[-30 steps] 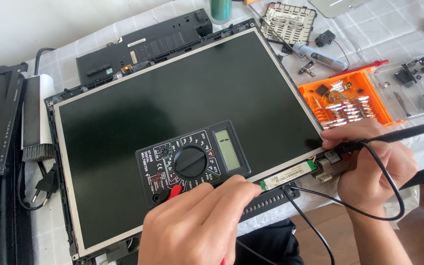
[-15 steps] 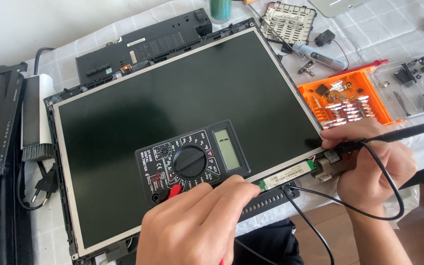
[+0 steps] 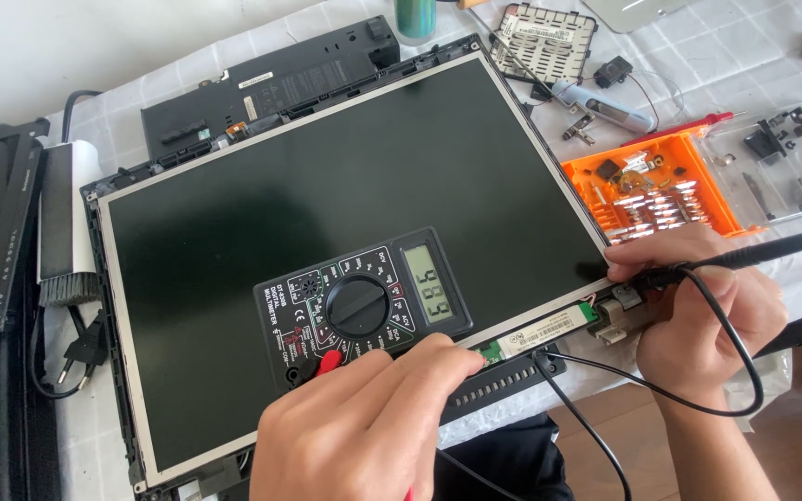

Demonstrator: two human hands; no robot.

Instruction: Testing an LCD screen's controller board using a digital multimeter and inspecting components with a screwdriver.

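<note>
Work surface is a table covered in a white checked cloth [image 3: 336, 28], pretty cluttered, with a strip of brown wooden floor [image 3: 791, 436] showing past its near right corner. Most of the middle is taken up by a bare dark flat laptop screen panel in a thin metal frame [image 3: 327, 195]. A black digital multimeter with a round dial and grey display [image 3: 364, 301] lies on the panel near its near edge.

The left hand [image 3: 364, 422] is pinched shut around a red probe, fingertips pressing down at the narrow green circuit strip [image 3: 540, 332] along the panel's near edge; the probe itself is mostly hidden under the fingers. The right hand [image 3: 707, 311] grips a black probe with a long handle [image 3: 744, 255], tip at the panel's near right corner, where a small connector sits. Exact contact point is covered by the fingers.

Far right there's an orange plastic tray of small bits [image 3: 647, 190], with a clear lid [image 3: 782, 158] beside it. A black laptop battery [image 3: 262, 83] lies at the far edge. The stuff on the left edge is cut off, can't really tell what it is beyond a black plug [image 3: 81, 348].
</note>
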